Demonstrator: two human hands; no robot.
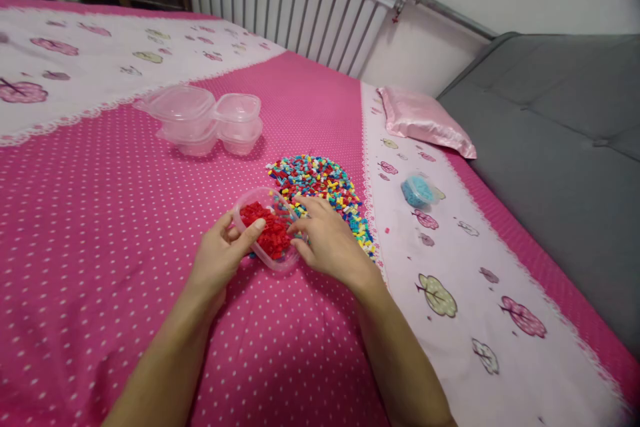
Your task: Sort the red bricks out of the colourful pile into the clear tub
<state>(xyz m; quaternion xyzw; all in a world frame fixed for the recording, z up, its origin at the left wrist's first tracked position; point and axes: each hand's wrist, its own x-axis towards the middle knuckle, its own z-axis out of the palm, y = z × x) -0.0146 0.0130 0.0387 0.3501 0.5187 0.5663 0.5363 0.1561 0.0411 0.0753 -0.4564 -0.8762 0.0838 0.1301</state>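
A clear plastic container [245,199] with a pinkish tint is tilted in my left hand [220,252], thumb over its rim and fingers around its side. Small red building bricks [273,230] fill much of it. My right hand [325,233] is at the container's right side, fingers apart and pointing left, with nothing visible between them. Whether its fingertips touch the container or the bricks I cannot tell. Just beyond both hands spreads a pile of small multicoloured building bricks [320,173], partly hidden by the container and my right hand.
Stacked clear plastic containers [187,127] stand at the back left on the pink dotted bedspread [100,213]. A lidded container of light blue pieces [419,191] sits to the right. Farther back are a pink pillow [423,117], a grey headboard [550,147] and a radiator [300,7].
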